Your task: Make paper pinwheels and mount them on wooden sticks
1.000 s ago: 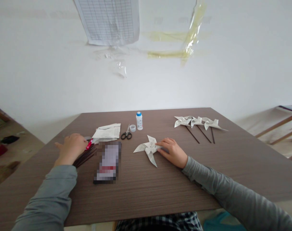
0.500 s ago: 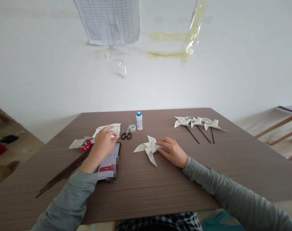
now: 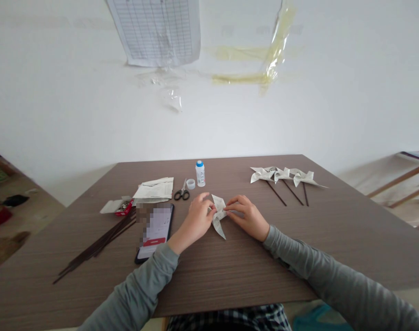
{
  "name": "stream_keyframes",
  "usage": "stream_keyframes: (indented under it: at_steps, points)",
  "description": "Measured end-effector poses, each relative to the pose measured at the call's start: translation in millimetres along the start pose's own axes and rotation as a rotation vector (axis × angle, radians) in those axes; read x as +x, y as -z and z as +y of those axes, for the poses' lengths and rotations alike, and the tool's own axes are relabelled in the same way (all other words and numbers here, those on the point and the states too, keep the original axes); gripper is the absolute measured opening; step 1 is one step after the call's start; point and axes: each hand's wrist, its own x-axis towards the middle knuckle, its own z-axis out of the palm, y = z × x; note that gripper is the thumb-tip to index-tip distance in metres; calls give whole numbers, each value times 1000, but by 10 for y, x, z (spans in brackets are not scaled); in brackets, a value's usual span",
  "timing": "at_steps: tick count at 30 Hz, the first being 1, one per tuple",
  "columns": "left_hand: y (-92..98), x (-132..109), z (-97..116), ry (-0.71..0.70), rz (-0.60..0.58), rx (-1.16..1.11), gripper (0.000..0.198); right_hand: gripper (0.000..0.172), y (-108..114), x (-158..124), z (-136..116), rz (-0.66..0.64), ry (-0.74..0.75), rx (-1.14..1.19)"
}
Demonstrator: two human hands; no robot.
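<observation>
A paper pinwheel [image 3: 218,225] with printed text lies on the table in front of me, partly covered by my fingers. My right hand [image 3: 247,216] grips its right blade between thumb and fingers. At the pinwheel's middle and left side, my left hand [image 3: 198,216] has thumb and forefinger pinched together. What those left fingertips hold, if anything, is hidden. Just left of that hand lies a phone [image 3: 157,227] with its screen lit. Black-handled scissors [image 3: 182,193] rest beyond it, beside a small white cap [image 3: 191,184] and a blue-topped white bottle [image 3: 200,174].
Three paper pinwheels on dark sticks [image 3: 281,174] lie at the back right of the table [image 3: 264,280]. At the left are folded printed papers [image 3: 154,189], an open red box [image 3: 123,208] of small metallic pieces, and a bundle of dark sticks [image 3: 92,250]. A wall stands behind.
My left hand has moved right and down, from above the folded papers to the pinwheel's middle. My right hand stays at the right blade.
</observation>
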Motion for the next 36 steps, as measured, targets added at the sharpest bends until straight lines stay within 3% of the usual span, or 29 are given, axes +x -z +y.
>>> stream_keyframes:
  at_steps: [5,13,21,36]
  points:
    - [-103,-27,53,35,-46,-6,14,12,-55,-6,8,4,-15,35]
    - [-174,-72,79,44,-11,-72,13,8,-111,-15,15,20,-38,68]
    - [-156,-71,100,60,-38,-55,10,11,-99,0,-31,20,-76,142]
    - [-145,-113,75,-10,36,-58,10,7,-105,23,-42,51,-101,202]
